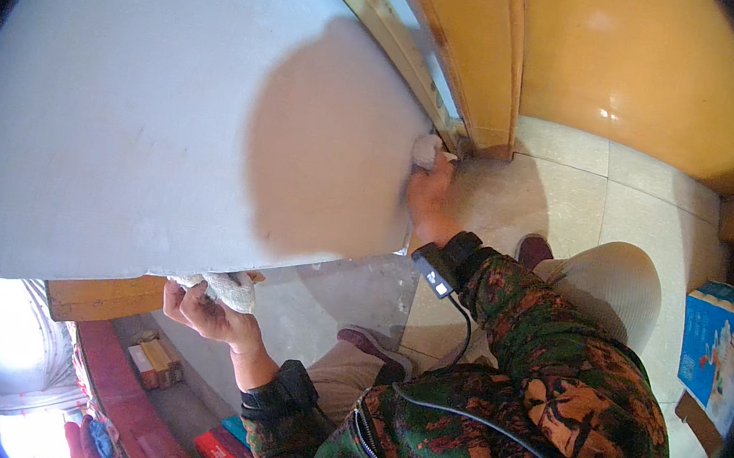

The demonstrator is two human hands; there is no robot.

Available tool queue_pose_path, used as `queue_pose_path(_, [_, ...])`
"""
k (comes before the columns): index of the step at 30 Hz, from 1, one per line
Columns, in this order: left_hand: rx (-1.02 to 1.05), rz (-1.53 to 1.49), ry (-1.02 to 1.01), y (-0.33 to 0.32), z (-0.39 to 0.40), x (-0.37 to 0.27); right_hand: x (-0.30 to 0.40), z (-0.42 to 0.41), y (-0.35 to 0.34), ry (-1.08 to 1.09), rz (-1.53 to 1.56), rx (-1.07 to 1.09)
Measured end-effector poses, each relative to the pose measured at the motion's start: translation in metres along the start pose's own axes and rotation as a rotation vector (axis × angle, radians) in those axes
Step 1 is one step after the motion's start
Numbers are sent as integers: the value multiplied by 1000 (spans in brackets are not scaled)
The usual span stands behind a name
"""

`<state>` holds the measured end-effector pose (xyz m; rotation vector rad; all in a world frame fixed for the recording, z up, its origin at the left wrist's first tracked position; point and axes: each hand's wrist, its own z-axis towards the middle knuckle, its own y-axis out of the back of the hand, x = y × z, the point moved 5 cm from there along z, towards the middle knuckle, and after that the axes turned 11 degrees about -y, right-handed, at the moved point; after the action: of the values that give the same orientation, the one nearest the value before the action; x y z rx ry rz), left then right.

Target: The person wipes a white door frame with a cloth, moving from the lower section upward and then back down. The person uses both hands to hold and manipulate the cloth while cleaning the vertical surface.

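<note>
A large pale flat panel (151,129) fills the upper left, with a broad rounded shadow on it. At its lower edge, my left hand (219,317) is closed around a whitish cloth (232,290) that touches the edge. My right hand (433,192) holds another whitish cloth (426,150) at the panel's right corner, beside the foot of a cream-coloured frame strip (398,46). The right fingers are partly hidden by the cloth and blurred. Black bands circle both wrists; a small device (432,274) with a cable sits on the right one.
Yellow-brown wooden panelling (635,63) rises at the upper right above a tiled floor (562,195). A blue printed box (713,348) stands at the right. Lower left are a dark red ledge (125,398), a small stack of boxes (155,361) and a red box (223,450).
</note>
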<state>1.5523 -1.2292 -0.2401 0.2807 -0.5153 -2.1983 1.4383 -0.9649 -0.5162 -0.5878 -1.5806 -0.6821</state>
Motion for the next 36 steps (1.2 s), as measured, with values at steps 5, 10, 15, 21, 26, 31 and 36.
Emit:
queue_pose_path(5, [-36, -107, 54, -3, -2, 1, 39, -10, 6, 154, -19, -117])
queue_pose_path(10, [-1, 67, -11, 2, -1, 3, 11, 22, 0, -132, 34, 112])
queue_pose_path(15, [-33, 5, 10, 2, -2, 3, 53, 22, 7, -65, -13, 101])
queue_pose_path(21, [-19, 15, 42, 2, -1, 3, 162, -7, 27, 476, 171, 161])
queue_pose_path(26, [-51, -25, 96, 3, -3, 4, 93, -20, 25, 268, -4, 152])
queue_pose_path(31, [22, -20, 54, 4, -1, 5, -31, -78, 11, -447, -122, 171])
queue_pose_path(36, [71, -2, 181, 6, -2, 6, -5, -97, 6, -599, 192, 164])
